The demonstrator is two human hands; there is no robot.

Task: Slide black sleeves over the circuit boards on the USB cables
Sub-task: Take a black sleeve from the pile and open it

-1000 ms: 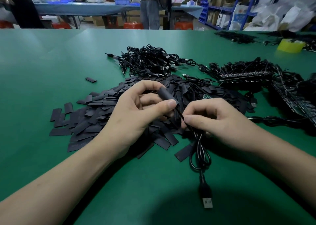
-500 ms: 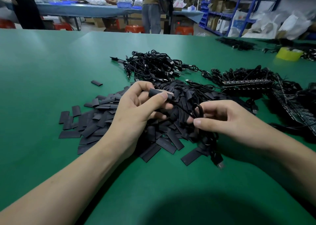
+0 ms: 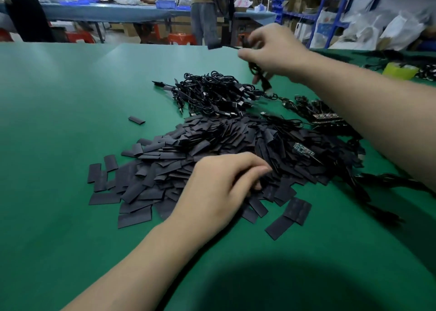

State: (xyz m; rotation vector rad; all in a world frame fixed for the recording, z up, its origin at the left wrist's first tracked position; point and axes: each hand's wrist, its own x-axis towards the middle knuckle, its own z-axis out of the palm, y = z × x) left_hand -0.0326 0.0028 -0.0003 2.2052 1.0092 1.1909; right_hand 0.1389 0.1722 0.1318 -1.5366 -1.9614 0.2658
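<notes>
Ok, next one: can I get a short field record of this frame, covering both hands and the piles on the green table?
Left: left hand low on the pile of flat black sleeves, fingers curled; unclear whether it pinches one
Right: right hand raised, gripping a coiled black USB cable, motion-blurred
Beneath it: heap of coiled black cables
Bare board: small circuit board lying on the sleeve pile
Stray: single black sleeve apart from the pile
Surface: green table mat
</notes>
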